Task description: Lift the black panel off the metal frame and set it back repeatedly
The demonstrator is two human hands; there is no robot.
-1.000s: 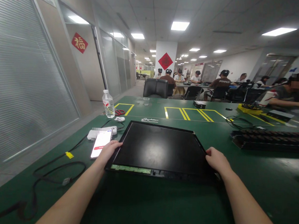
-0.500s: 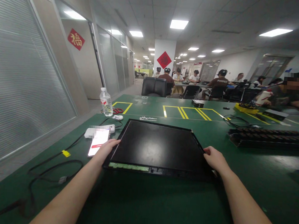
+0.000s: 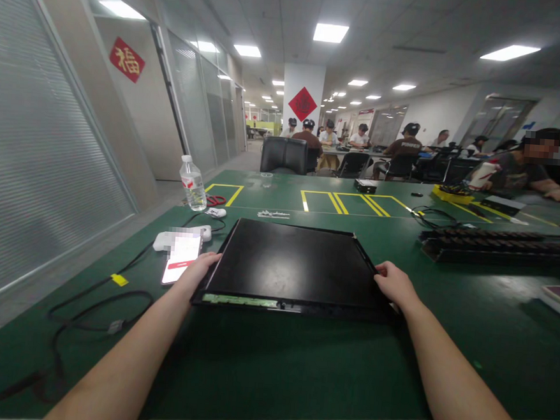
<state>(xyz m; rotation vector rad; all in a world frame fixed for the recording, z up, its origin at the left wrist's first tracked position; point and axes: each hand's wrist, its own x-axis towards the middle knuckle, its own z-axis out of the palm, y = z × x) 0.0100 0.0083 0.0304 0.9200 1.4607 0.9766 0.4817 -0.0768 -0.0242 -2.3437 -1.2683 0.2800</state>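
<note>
A black flat screen panel in a dark frame (image 3: 293, 262) lies face up in front of me, above or on the green table. A strip of green circuit board (image 3: 240, 300) shows along its near edge at the left. My left hand (image 3: 203, 265) is closed on the frame's left side, its fingers partly hidden by the edge. At the right side my right hand (image 3: 394, 283) grips the frame, thumb on top and the other fingers mostly out of sight. Whether the panel's underside touches the table, I cannot tell.
Left of the panel are a lit phone (image 3: 182, 257), a white power strip (image 3: 196, 231), black cables (image 3: 101, 297), a water bottle (image 3: 193, 185) and red-handled scissors (image 3: 216, 200). Black slotted racks (image 3: 488, 246) lie at the right. Other people sit farther back.
My view has tilted slightly down, so the table's front edge now shows. The panel's near edge sits a little higher in the picture. Both hands keep their hold on the frame.
</note>
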